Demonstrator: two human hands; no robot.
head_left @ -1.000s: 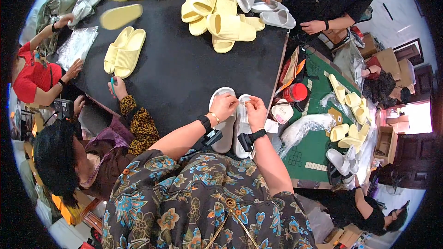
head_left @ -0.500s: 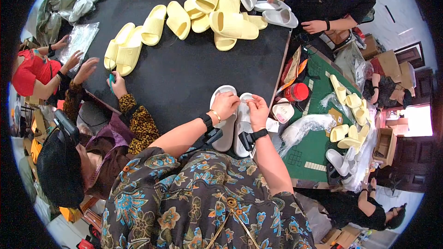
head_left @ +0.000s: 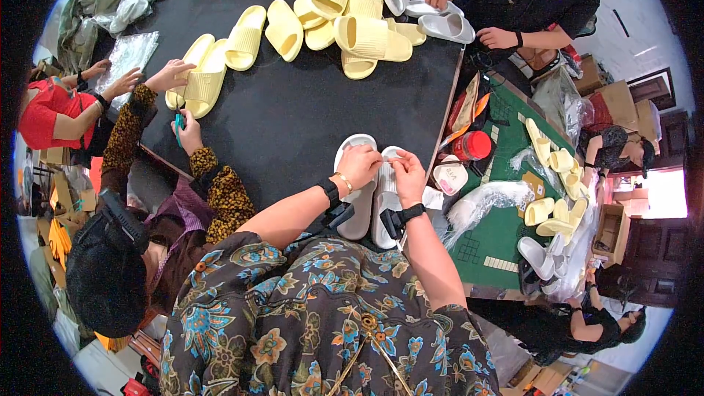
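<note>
Co-worker's free hand (head_left: 167, 77) has shifted since half a second ago from near the table edge to over the nearest yellow slippers (head_left: 207, 81), beside the teal-handled scissors (head_left: 179, 125) in that person's other hand; wearer's hands essentially unchanged. Left hand (head_left: 358, 167) crosses above the left of two pale grey slippers (head_left: 357, 213), side by side at the near edge of the black table (head_left: 293, 128). Right hand (head_left: 409, 174) meets it, fingertips bunched above the right slipper's toe end; cannot tell whether either grasps anything.

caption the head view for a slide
Left hand and right hand over grey slippers on a black table, yellow slippers beyond.
</note>
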